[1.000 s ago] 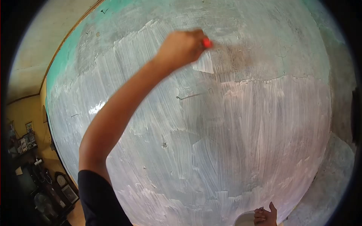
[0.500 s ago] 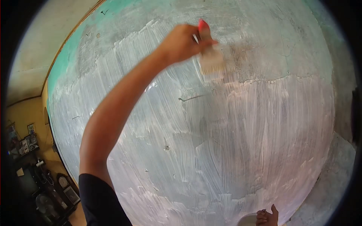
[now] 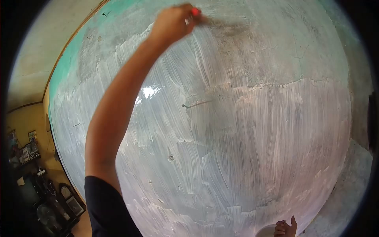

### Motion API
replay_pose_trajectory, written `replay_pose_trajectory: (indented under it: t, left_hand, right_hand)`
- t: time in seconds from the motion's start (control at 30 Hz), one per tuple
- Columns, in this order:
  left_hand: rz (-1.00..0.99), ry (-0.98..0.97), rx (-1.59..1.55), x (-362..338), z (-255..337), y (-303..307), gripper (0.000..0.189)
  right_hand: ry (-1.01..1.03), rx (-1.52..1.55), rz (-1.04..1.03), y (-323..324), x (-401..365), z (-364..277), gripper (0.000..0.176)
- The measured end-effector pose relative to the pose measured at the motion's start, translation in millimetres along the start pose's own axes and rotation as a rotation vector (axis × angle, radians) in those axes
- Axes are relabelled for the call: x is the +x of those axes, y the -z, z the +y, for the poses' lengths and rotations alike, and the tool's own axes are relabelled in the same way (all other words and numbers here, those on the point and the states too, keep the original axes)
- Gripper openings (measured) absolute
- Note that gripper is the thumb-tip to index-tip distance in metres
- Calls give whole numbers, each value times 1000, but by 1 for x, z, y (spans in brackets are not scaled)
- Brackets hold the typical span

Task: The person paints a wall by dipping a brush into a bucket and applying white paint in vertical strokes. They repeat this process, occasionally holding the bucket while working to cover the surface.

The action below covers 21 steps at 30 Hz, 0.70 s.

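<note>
My left hand (image 3: 173, 23) is raised near the top of the wall, its fingers closed round a paintbrush. The paintbrush (image 3: 207, 20) has a red handle end and is smeared by motion, with its bristle end pointing right against or close to the wall. Broad streaks of wet white paint cover much of the wall (image 3: 252, 146). At the bottom right, my right hand (image 3: 286, 228) has curled fingers and a raised thumb at the edge of a pale round container (image 3: 265, 230). Most of that container is cut off by the frame.
A nail (image 3: 184, 106) sticks out of the painted wall, and another nail (image 3: 105, 14) is higher at the left. Bare grey-green plaster (image 3: 276, 51) shows at the upper right. Shelves with framed pictures (image 3: 29, 150) and a fan (image 3: 48, 217) stand at the far left.
My left hand has moved up and left with the paintbrush, which has swung from pointing down to pointing right. Fresh white streaks show below it. My right hand and the container shifted slightly right.
</note>
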<state>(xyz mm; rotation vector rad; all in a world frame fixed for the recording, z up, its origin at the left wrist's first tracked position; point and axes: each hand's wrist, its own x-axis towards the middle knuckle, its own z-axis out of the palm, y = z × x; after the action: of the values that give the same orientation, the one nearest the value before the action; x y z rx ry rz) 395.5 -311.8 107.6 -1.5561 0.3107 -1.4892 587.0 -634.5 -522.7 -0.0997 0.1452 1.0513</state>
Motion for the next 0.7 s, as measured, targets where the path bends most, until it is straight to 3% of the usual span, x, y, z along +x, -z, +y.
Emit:
replay_pose_trajectory:
  t: [0.17, 0.27, 0.33, 0.4, 0.43, 0.47, 0.53, 0.63, 0.7]
  left_hand:
    - [-113, -129, -295, -77, 126, 39, 11]
    - [-314, 79, -597, -84, 149, 64, 13]
    - [-318, 127, -640, -79, 135, 55, 13]
    - [-347, 167, -574, -69, 104, 39, 15]
    - [-392, 310, -569, -61, 87, 39, 24]
    - [-226, 327, -523, -53, 67, 32, 44]
    - [-114, 404, -442, -36, 8, 21, 49]
    - [60, 403, -408, -7, -33, 39, 25]
    - [203, 350, -316, 1, -52, 35, 23]
  right_hand:
    - [73, -21, 57, 0, -2, -7, 54]
    - [-66, -61, -140, 7, 4, -13, 54]
    - [75, -69, 49, 0, -1, -4, 55]
    - [53, -72, 21, 7, 0, -1, 55]
    - [37, -64, -10, 9, -1, -1, 55]
    - [41, -66, -13, 8, -2, 3, 55]
    - [43, -85, -25, 7, -6, 13, 55]
    - [-48, -95, -141, 16, -11, 19, 56]
    - [-29, -84, -98, 17, -15, 24, 56]
